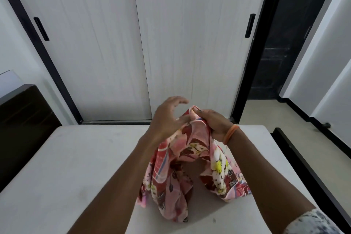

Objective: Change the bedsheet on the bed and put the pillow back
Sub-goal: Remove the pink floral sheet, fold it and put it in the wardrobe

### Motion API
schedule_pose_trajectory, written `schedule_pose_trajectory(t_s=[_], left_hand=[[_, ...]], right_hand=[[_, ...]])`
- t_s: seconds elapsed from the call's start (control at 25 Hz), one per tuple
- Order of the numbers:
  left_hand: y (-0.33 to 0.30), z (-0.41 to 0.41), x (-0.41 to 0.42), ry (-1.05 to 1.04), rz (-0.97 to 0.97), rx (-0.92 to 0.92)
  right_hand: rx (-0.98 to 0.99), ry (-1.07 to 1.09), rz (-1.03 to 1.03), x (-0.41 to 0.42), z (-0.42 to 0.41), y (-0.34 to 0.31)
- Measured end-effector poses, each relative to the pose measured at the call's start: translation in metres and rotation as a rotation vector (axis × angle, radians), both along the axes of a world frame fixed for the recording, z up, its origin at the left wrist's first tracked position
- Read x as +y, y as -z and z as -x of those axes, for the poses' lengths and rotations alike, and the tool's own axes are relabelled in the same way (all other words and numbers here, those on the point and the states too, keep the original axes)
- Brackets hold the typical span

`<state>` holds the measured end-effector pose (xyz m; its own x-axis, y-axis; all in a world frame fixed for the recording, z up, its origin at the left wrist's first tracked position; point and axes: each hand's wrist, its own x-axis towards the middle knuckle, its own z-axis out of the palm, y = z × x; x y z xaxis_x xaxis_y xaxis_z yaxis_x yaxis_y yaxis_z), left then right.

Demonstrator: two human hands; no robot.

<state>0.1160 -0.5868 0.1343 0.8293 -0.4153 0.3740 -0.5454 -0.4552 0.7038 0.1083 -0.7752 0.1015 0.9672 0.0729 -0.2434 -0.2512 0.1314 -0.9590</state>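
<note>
— What were the hands doing when you looked down at the bed?

— I saw the right hand (212, 122) gripping a gathered bunch of the bedsheet (182, 167), fingers curled round it, thumb pinched on the top fold. The left hand (167, 118) was beside it with its fingers spread and fairly straight, the palm close against the cloth; it was blurred, so I could not tell whether it touched.

— And the bedsheet itself?

— It was pink and dark red with white and yellow flowers. It hung from the right hand in two drooping folds, and the lower ends rested on the bare white mattress (76, 167), toward the mattress's near right part.

— Anything on that wrist?

— An orange band (230, 134) on the right wrist, and a patterned sleeve (313, 222) at the near right corner.

— What lay around the mattress?

— Beyond its far edge stood a white sliding wardrobe (106, 47) with black handles. To the mattress's left I saw a dark headboard (20, 129). To its right ran a black bed frame (311, 173), then pale floor (266, 114).
</note>
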Motion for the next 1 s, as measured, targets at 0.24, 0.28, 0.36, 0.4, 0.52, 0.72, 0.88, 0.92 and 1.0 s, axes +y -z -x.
schedule_pose_trajectory(t_s=[0.24,0.28,0.36,0.4,0.52,0.72,0.88,0.92,1.0], left_hand=[[0.019,-0.003,-0.010,0.099,-0.098,-0.331],[0.021,-0.003,-0.011,0.102,-0.105,-0.360],[0.019,-0.003,-0.014,0.080,-0.062,-0.343],[0.015,-0.001,-0.015,0.049,-0.028,-0.300],[0.004,0.000,-0.019,-0.016,0.006,-0.146],[-0.009,0.001,-0.026,0.008,-0.021,-0.071],[-0.014,0.000,-0.029,0.052,-0.035,-0.062],[-0.017,0.000,-0.028,0.041,-0.037,-0.069],[-0.019,-0.003,-0.024,0.006,-0.045,-0.081]], right_hand=[[0.099,-0.046,-0.076,0.002,0.001,-0.002],[0.098,-0.024,-0.068,0.002,0.002,-0.002],[0.059,0.044,0.066,0.004,0.004,-0.002],[0.004,0.094,0.193,0.005,0.005,-0.001],[-0.400,0.454,0.611,0.013,0.017,0.011],[-0.803,0.548,0.855,0.032,0.040,0.020],[-0.730,0.494,1.002,0.020,0.031,0.025],[-0.737,0.445,1.025,0.014,0.030,0.027],[-0.714,0.378,1.048,-0.002,0.028,0.031]])
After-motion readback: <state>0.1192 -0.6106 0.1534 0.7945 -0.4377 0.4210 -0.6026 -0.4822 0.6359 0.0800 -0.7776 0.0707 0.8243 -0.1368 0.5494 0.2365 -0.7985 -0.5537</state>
